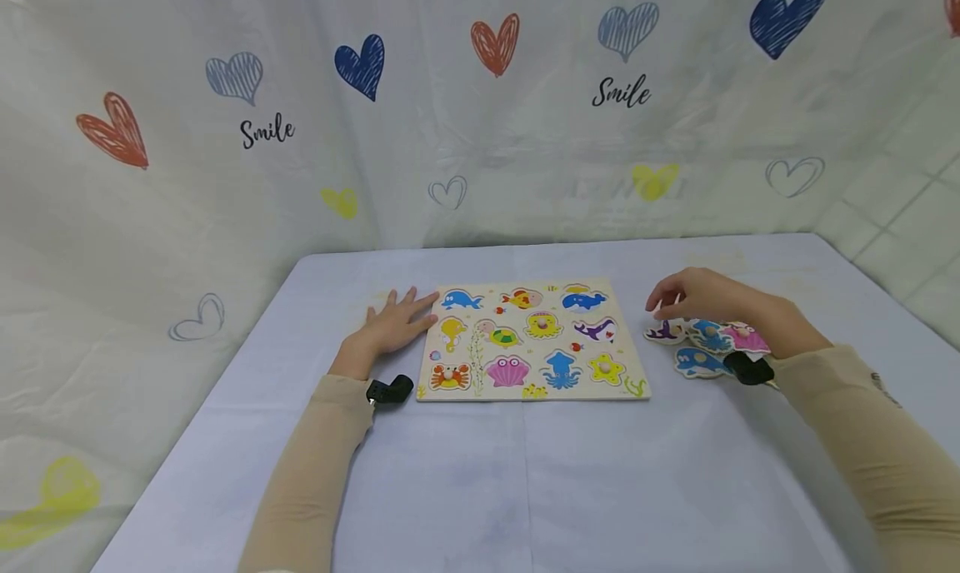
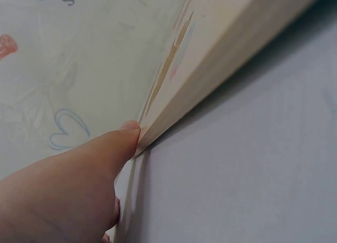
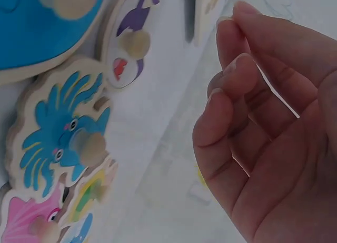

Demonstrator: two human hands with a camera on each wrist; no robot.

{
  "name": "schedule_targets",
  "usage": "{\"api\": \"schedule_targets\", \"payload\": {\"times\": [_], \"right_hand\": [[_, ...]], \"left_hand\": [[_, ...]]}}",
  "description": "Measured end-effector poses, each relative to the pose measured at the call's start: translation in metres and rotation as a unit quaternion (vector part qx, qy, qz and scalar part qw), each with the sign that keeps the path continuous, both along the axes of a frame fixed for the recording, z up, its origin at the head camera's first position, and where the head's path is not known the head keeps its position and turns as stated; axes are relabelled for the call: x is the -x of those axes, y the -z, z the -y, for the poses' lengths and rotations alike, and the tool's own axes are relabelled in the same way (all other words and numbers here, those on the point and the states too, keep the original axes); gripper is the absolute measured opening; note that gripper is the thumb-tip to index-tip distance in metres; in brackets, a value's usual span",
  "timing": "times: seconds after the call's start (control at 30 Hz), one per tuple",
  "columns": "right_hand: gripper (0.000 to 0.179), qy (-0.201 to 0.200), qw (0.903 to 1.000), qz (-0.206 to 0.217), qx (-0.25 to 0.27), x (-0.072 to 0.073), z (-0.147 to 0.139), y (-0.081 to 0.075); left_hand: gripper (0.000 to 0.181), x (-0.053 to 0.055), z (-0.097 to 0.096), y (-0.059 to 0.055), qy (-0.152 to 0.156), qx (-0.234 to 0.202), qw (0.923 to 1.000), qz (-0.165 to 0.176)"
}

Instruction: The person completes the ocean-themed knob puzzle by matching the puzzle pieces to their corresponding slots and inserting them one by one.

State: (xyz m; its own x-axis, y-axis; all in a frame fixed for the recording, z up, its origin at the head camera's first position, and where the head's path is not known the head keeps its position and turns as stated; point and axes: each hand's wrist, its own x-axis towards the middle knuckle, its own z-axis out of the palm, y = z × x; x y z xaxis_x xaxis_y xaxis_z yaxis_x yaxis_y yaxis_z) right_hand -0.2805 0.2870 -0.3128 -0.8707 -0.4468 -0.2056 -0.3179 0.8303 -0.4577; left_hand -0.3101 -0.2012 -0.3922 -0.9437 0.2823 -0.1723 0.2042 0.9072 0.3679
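A wooden sea-animal puzzle board (image 1: pixel 536 390) lies flat on the table. My left hand (image 1: pixel 393 323) rests at its left side with fingers spread; in the left wrist view the thumb (image 2: pixel 124 140) touches the board's edge. My right hand (image 1: pixel 701 294) hovers over loose puzzle pieces right of the board. Its fingers are loosely curled, thumb and index tips close together, and I see nothing between them. Near it lie a purple whale piece (image 3: pixel 131 37), a blue squid-like piece (image 3: pixel 63 132), a pink piece (image 3: pixel 31 214) and a blue whale piece (image 1: pixel 697 362), with round knobs.
A white cloth covers the table (image 1: pixel 585 490). Behind it hangs a pale curtain (image 1: pixel 420 123) printed with hearts and words. A dark wrist camera (image 1: pixel 390 390) sits on the left wrist, and another (image 1: pixel 746 368) on the right partly hides the pieces.
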Motion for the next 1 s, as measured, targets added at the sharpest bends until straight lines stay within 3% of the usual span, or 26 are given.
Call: {"api": "schedule_targets", "payload": {"times": [0.33,0.5,1.0], "right_hand": [[0.016,-0.004,0.9997,0.008,-0.024,-0.002,-0.029,0.013],[0.016,0.005,0.9995,0.014,-0.029,-0.002,-0.031,0.017],[0.008,-0.029,0.9991,-0.008,-0.031,-0.002,-0.029,0.022]], "left_hand": [[0.064,0.000,0.000,0.000,0.000,0.000,1.0000,-0.002],[0.063,0.001,0.001,-0.001,-0.002,0.002,1.0000,-0.002],[0.064,0.003,0.001,0.002,-0.002,0.001,1.0000,0.002]]}}
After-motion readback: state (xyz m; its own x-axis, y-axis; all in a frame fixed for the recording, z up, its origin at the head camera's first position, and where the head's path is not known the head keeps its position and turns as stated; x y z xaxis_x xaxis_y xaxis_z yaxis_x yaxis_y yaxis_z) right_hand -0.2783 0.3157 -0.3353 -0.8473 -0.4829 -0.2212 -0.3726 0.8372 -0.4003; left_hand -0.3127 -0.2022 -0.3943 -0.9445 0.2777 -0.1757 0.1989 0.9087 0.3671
